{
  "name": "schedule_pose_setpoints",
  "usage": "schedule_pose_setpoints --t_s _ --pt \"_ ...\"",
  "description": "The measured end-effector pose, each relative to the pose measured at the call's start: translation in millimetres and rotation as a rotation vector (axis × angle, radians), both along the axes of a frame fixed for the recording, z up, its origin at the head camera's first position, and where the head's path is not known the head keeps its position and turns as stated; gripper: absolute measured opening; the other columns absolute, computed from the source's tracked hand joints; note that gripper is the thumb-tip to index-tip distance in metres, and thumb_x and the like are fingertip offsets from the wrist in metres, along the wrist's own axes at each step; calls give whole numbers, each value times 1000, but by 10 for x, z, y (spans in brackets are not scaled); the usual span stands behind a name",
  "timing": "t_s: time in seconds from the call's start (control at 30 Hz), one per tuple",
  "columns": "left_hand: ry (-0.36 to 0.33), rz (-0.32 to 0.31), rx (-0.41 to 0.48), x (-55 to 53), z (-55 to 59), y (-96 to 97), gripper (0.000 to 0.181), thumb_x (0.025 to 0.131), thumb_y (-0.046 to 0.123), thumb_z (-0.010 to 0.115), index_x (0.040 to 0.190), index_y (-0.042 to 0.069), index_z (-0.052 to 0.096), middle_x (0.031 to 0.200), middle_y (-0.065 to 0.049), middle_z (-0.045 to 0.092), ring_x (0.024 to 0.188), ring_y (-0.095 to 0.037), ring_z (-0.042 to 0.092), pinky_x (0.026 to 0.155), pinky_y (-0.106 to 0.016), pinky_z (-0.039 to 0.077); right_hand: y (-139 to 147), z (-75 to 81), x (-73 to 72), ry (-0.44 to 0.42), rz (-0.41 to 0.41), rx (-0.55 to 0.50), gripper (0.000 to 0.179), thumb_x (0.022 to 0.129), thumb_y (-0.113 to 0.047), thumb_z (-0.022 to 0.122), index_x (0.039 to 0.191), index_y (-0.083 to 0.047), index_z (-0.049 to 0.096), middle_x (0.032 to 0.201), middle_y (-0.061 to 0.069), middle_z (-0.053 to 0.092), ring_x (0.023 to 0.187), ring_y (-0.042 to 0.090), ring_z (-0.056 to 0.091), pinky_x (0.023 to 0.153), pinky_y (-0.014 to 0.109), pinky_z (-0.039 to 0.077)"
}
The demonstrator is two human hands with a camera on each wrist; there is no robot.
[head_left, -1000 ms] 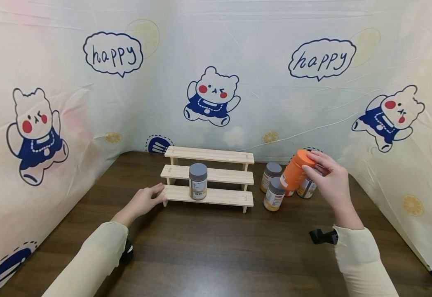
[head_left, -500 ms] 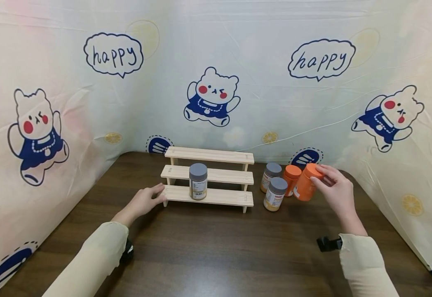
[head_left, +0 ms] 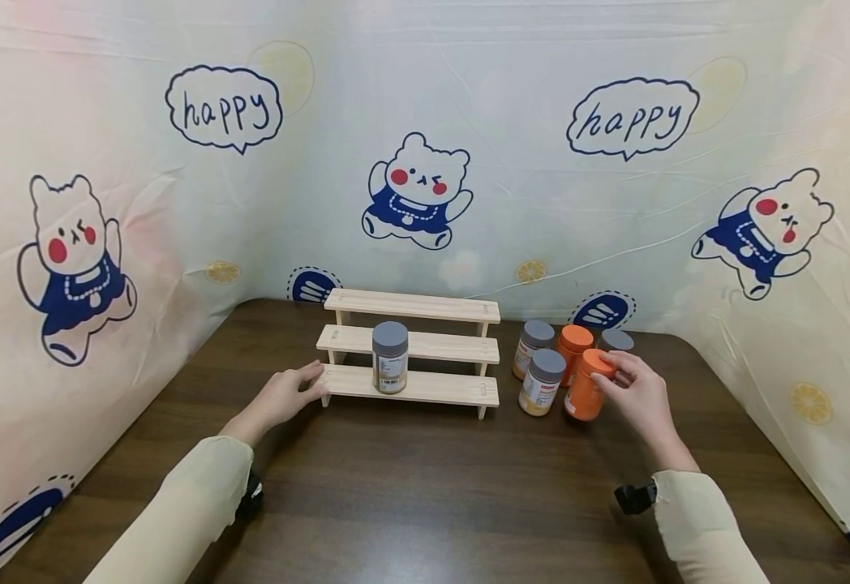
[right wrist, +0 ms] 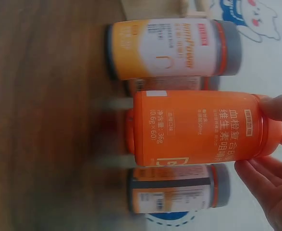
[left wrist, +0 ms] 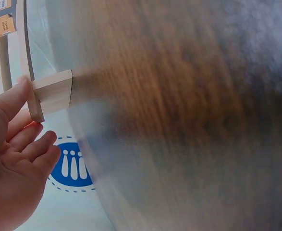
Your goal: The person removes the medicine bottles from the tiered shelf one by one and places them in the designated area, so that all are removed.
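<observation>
My right hand (head_left: 640,401) grips an orange pill bottle (head_left: 583,393) by its cap. The bottle stands nearly upright at the front of a group of similar bottles; whether its base touches the table I cannot tell. Fingers and thumb surround the cap in the right wrist view, where white print covers the bottle's orange side (right wrist: 189,127). On the left, my left hand (head_left: 279,399) pinches the left end of the lowest board of a three-tier wooden shelf (head_left: 443,389), thumb above and fingers below. A grey-capped bottle (head_left: 390,361) stands on that lowest board, left of its middle.
Beside the held bottle stand a grey-capped bottle (head_left: 540,389), another grey-capped one (head_left: 527,357) behind it, and an orange bottle (head_left: 575,345). A further grey cap (head_left: 616,339) shows behind. Patterned cloth (head_left: 425,97) walls the brown table (head_left: 425,487) at back and sides.
The orange bottle in my right hand has come down from a tilted, raised pose, swung right, then moved forward-left toward me, uncovering the bottles behind. My left hand stays on the shelf.
</observation>
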State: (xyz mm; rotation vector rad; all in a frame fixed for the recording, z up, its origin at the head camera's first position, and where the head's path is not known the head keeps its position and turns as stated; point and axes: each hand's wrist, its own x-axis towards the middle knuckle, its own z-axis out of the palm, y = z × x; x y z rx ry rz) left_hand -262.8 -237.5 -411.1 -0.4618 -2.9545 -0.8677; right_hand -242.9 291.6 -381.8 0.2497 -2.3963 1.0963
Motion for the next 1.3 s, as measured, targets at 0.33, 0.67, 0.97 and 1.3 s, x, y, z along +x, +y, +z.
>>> schedule_pose_setpoints --t_s 0.33,0.67,0.97,1.3 --pt "8 -6 -3 -9 -9 0 52 92 22 58 132 -7 44 138 -23 38 123 -41 36 97 -53 32 2 -167 -72 -27 24 -15 40 82 -11 71 116 7 60 121 21 52 101 36 57 77 19 46" --pt "6 -4 -8 -10 10 7 52 92 23 57 132 -7 44 138 -23 38 123 -41 36 97 -53 31 23 -203 -94 -12 42 -22 40 81 -10 71 116 6 60 122 19 51 104 34 56 81 35 45" --pt "-18 1 -9 -7 9 0 52 93 24 56 133 -6 43 139 -23 36 124 -41 35 98 -53 31 56 -214 -82 -29 66 0 40 81 -10 71 117 4 60 124 19 49 107 33 54 83 26 44" --pt "-6 -2 -10 0 21 5 51 93 22 56 133 -7 43 138 -23 37 124 -41 35 98 -53 31 64 -217 -74 -31 71 20 41 81 -10 71 118 3 59 125 19 48 109 34 53 85 27 43"
